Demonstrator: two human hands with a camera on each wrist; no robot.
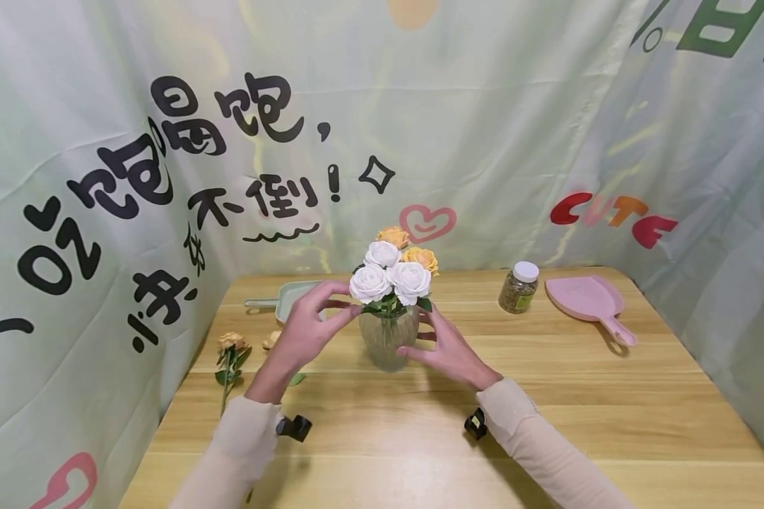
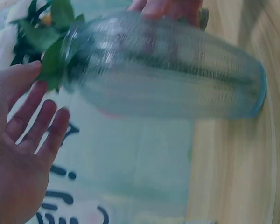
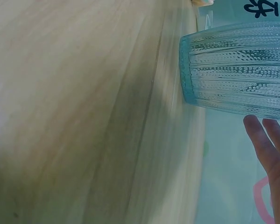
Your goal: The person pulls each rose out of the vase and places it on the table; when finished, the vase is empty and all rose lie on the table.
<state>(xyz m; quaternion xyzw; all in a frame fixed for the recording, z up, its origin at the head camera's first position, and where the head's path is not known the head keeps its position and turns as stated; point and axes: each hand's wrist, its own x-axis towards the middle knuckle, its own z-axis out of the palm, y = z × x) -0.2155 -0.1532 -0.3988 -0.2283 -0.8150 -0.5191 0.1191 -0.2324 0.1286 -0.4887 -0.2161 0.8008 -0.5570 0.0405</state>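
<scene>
A ribbed clear glass vase stands upright on the table, holding white roses and orange roses with green leaves. My left hand is at the left of the bouquet, fingers spread and loosely bent; its thumb and fingertips are by the leaves at the rim, and contact is hard to tell. On the vase's right side, my right hand holds the glass, with the thumb in front and fingers around the side.
On the left lie an orange rose on its stem, another orange bloom and a green dustpan-shaped tray partly behind my left hand. Back right are a lidded jar and a pink dustpan-shaped tray. A printed curtain hangs behind.
</scene>
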